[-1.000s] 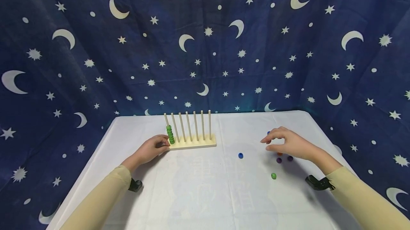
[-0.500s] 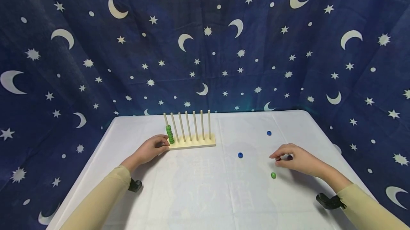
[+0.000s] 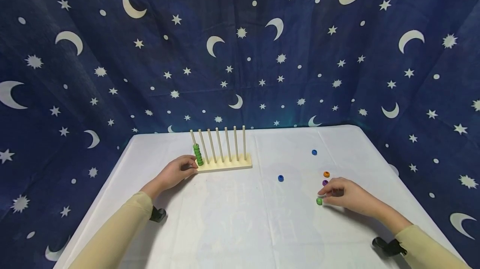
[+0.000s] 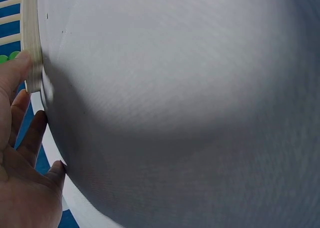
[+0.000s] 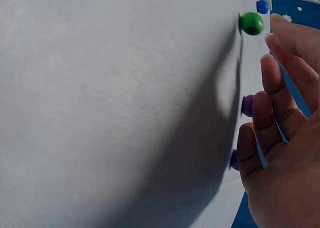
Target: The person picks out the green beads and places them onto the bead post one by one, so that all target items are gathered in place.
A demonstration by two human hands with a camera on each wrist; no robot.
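Observation:
At the left of the head view, a wooden peg abacus [image 3: 225, 166] has several upright rods. Green beads [image 3: 198, 155] are stacked on its leftmost rod. My left hand [image 3: 176, 174] holds the left end of its base, and in the left wrist view the thumb [image 4: 17, 70] lies against the wood. On the right, my right hand [image 3: 352, 196] hovers low with thumb and fingers apart, holding nothing. A loose green bead [image 3: 319, 201] lies just off its fingertips; the right wrist view shows that green bead [image 5: 251, 24] a little beyond them.
Loose on the white-covered table [image 3: 232, 227] are a blue bead [image 3: 281, 178], a farther blue bead [image 3: 314, 152], an orange bead [image 3: 326, 174] and a purple bead [image 3: 325, 183]. Another purple bead [image 5: 234, 160] shows past the right fingers. A starry cloth [image 3: 240, 52] hangs behind.
My right hand has come down and nearer to me, from above the orange and purple beads to the green bead. The left hand keeps its hold on the abacus base.

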